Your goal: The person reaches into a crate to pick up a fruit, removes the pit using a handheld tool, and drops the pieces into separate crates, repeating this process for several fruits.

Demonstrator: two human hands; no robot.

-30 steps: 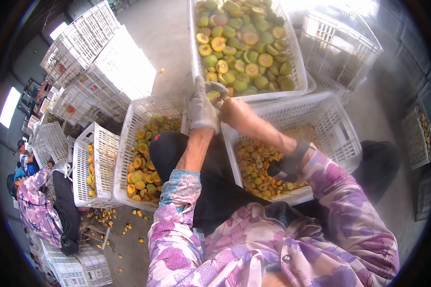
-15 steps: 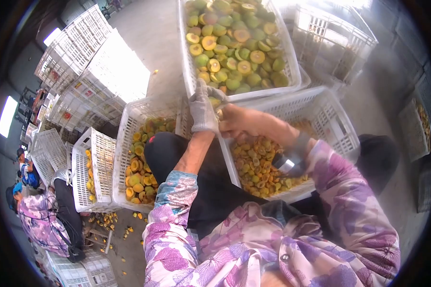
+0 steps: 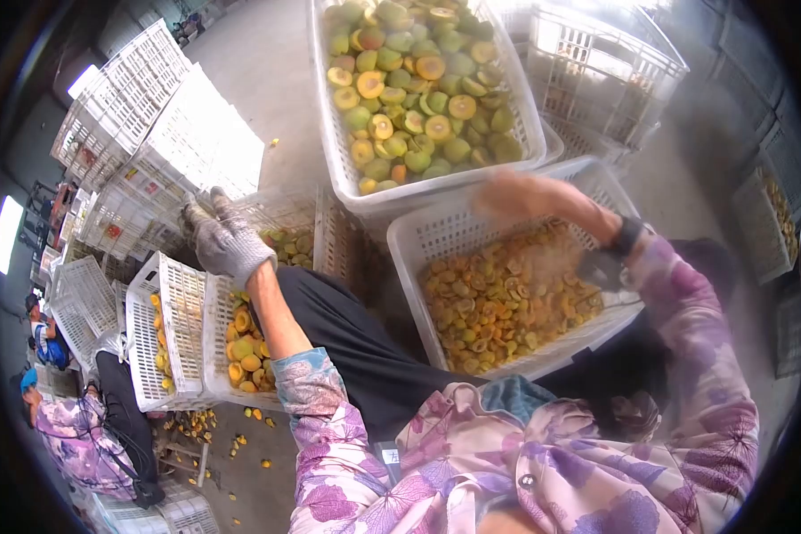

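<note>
My left hand (image 3: 227,242), in a grey-white knit glove, is above the left crate (image 3: 212,329), which holds yellow-orange fruit halves (image 3: 247,351). Its fingers are apart, and I see nothing held in them. My right hand (image 3: 525,196), bare and smeared by motion, is over the far side of the middle crate (image 3: 409,294). Small yellow-brown fruit pieces (image 3: 498,307) fill the bottom of that crate. Beyond it, a raised white crate (image 3: 334,169) is heaped with green-yellow fruit (image 3: 418,98), some cut to show orange flesh.
Tall stacks of white crates (image 3: 196,133) stand at the far left, and another crate (image 3: 605,67) is at the upper right. A co-worker (image 3: 80,427) sits at the left. Fruit pieces (image 3: 196,425) are scattered on the floor beside a small wooden stool (image 3: 187,458).
My hands were together at the raised crate's near left corner. They have since parted: the left moved left over the left crate, the right moved right above the middle crate.
</note>
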